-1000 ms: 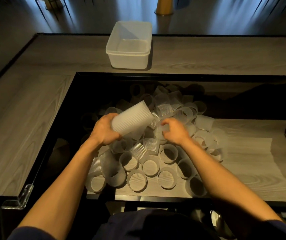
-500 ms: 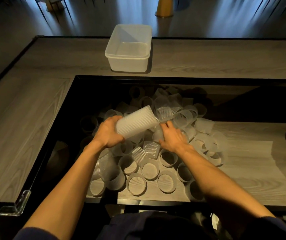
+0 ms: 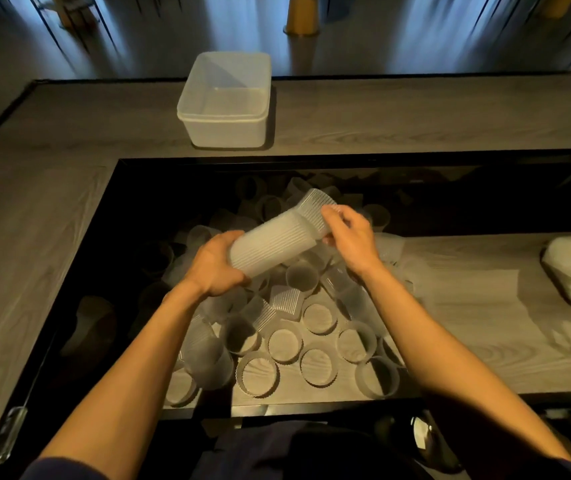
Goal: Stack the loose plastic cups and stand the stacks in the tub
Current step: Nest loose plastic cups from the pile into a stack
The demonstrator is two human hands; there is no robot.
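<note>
Ribbed plastic cups (image 3: pixel 284 344) mostly lie loose on the lower shelf (image 3: pixel 467 323); left grip (image 3: pixel 214 268) clamps 1 stack (image 3: pixel 270 249), right grip (image 3: pixel 349 237) pinches a cup (image 3: pixel 313 211) onto it. Tub (image 3: pixel 225 131) stands empty on the counter (image 3: pixel 415 116).

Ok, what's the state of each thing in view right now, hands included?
stack of cups: held tilted in the air.
top cup: askew on the stack's far end, not fully seated.
left hand: grips the stack's near end.
right hand: pinches the top cup.
tub: upright on the counter, open, no cups inside.
loose cups: scattered below, some upright, some on their sides.
</note>
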